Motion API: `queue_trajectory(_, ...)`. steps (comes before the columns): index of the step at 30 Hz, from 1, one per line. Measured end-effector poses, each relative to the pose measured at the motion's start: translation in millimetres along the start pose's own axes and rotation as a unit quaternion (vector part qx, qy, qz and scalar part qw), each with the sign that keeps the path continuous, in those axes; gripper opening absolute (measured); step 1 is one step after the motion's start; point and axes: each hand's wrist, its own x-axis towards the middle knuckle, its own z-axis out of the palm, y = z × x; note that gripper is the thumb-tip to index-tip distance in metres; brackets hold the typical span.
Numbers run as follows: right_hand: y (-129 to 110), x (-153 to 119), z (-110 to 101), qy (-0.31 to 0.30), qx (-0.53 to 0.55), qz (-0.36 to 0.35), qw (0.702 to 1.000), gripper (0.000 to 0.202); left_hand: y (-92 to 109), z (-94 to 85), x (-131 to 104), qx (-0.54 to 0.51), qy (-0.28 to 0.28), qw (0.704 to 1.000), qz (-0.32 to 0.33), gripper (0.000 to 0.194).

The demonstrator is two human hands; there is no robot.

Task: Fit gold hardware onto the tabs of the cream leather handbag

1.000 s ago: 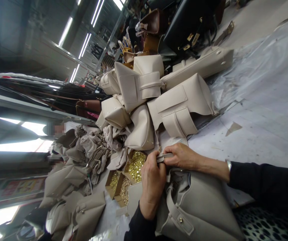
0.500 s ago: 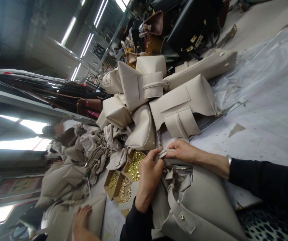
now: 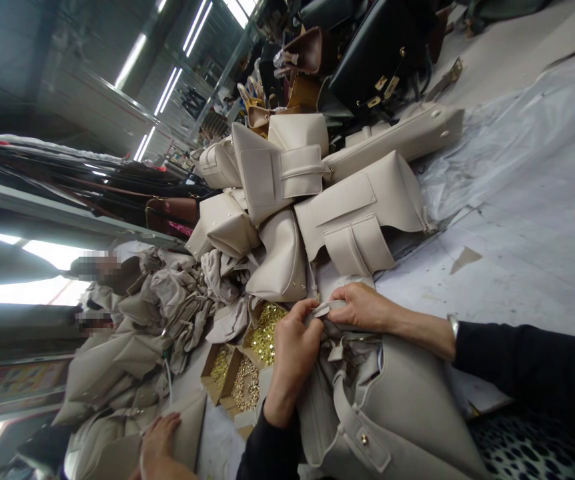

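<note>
A beige handbag [image 3: 417,400] lies before me with its top edge parted and the lining partly showing. My left hand [image 3: 293,350] is closed on a narrow beige strap [image 3: 323,309] at the bag's far side. On the same strap, right beside it, my right hand [image 3: 362,308] pinches from the other side. Nearer me, a handle with a gold stud [image 3: 364,439] curves over the bag's front. Just past my left wrist stand cardboard boxes of small gold hardware [image 3: 245,381]. Fingers hide part of the strap, so where it joins the bag cannot be made out.
Several finished-looking beige bags [image 3: 352,207] are heaped beyond my hands. Dark bags [image 3: 375,57] lie farther back. At left, a co-worker's hand [image 3: 160,440] rests on a beige piece, beside piled beige material [image 3: 172,287]. Clear plastic sheeting [image 3: 507,127] covers part of the table.
The view has shifted slightly, so most things sit a little farther left. Both hands keep hold of the strap, with hardly any visible movement.
</note>
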Motion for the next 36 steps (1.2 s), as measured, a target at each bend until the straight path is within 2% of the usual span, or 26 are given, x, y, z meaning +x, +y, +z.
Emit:
queue_trajectory(3,-5.5,-3.3,-2.6,0.015,-0.027,-0.005,1.000,0.015,-0.2,-4.4,1.6,-0.034,-0.021,0.999,-0.016,0.028)
queue_trajectory(9,-6.8,-5.6,-3.4,0.020,-0.047,-0.015,0.999,0.013,-5.4,-8.4,4.9,-0.064,-0.045,0.996,-0.042,0.040)
queue_trajectory(13,-6.3,-5.5,-3.0,0.021,-0.046,-0.016,0.999,0.014,-6.3,-5.9,3.3,-0.087,-0.050,0.994,-0.033,0.038)
queue_trajectory(15,-6.5,-5.0,-3.4,0.018,-0.044,-0.015,0.999,0.015,-3.1,-3.6,-1.4,-0.048,-0.010,0.999,-0.007,0.032)
queue_trajectory(18,-6.4,-3.8,-4.0,0.016,-0.038,-0.014,0.999,0.016,3.6,-0.6,-12.3,0.039,0.066,0.993,0.088,0.011)
queue_trajectory(19,-6.2,-3.4,-4.2,0.016,-0.036,-0.014,0.999,0.016,5.1,-0.3,-15.8,0.065,0.068,0.987,0.127,0.004)
queue_trajectory(22,-5.2,-2.9,-4.2,0.013,-0.034,-0.016,0.999,0.017,5.0,-1.5,-22.6,0.123,0.031,0.972,0.200,0.012)
queue_trajectory(25,-4.8,-3.3,-4.2,0.013,-0.035,-0.021,0.999,0.018,-0.6,-3.8,-23.0,0.139,0.030,0.965,0.221,0.018)
queue_trajectory(29,-5.6,-4.1,-4.2,0.012,-0.040,-0.023,0.999,0.018,-6.1,-4.2,-21.4,0.176,0.041,0.951,0.250,0.016)
queue_trajectory(33,-6.4,-4.3,-4.0,0.014,-0.050,-0.021,0.998,0.016,-5.9,-4.3,-20.1,0.235,0.049,0.934,0.264,0.016)
queue_trajectory(36,-6.6,-4.2,-4.2,0.015,-0.055,-0.020,0.998,0.015,-4.8,-4.5,-16.9,0.241,0.050,0.931,0.270,0.017)
